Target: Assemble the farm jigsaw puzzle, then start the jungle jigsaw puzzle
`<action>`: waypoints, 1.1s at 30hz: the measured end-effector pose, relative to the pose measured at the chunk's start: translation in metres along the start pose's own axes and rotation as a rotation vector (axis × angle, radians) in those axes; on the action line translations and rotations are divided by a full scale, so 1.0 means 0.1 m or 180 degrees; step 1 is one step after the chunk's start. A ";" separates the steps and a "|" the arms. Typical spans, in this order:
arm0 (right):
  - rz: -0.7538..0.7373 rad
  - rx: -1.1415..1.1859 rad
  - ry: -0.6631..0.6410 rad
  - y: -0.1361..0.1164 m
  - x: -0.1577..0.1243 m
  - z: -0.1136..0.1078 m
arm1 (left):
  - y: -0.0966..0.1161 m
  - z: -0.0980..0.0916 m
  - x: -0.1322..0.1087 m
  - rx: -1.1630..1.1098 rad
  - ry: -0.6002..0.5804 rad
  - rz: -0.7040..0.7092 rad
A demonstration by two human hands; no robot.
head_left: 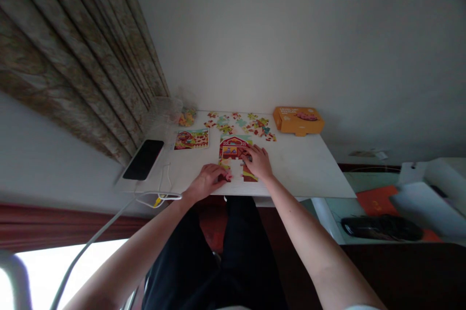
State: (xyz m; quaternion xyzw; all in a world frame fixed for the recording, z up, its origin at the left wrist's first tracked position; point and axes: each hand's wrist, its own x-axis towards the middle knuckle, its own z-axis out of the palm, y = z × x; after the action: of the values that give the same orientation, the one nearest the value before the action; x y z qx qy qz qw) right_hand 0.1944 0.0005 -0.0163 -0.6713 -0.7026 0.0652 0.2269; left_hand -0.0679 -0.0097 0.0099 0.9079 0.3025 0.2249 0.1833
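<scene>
A partly built jigsaw puzzle of a red barn [235,148] lies on the white table [298,164], with a pale gap in its lower part. My left hand [207,181] rests at the puzzle's lower left, its fingertips gathered on a small reddish jigsaw piece [227,177]. My right hand [258,162] lies over the puzzle's right side, with its fingers on the barn. Anything under those fingers is hidden. Several loose jigsaw pieces [238,124] are scattered farther along the table, beyond both hands.
A farm picture card [191,139] lies left of the puzzle. An orange box [298,120] sits at the far edge, with a black phone [143,159] and clear plastic [163,115] to the left. A white cable [160,196] crosses the near left corner.
</scene>
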 end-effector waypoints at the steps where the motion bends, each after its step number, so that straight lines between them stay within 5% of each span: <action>1: 0.0000 0.0004 0.0009 0.00 0.00 0.00 | 0.00 0.00 -0.01 0.0059 -0.0016 0.0000; 22: 0.0082 0.0273 0.0210 0.06 0.02 0.00 | 0.02 0.05 -0.18 0.0631 -0.0141 0.0045; 28: 0.0057 0.0217 0.0359 0.08 0.03 0.01 | 0.07 0.06 -0.05 0.0583 -0.0106 0.0089; 33: -0.0068 0.0181 0.0382 0.04 0.02 -0.02 | -0.11 0.09 0.13 0.0686 -0.0090 0.0132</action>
State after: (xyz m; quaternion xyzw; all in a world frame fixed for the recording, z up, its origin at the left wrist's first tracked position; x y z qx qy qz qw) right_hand 0.1985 0.0028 -0.0153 -0.6598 -0.6927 0.0424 0.2883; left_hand -0.0587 0.0050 0.0014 0.9315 0.3034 0.1820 0.0842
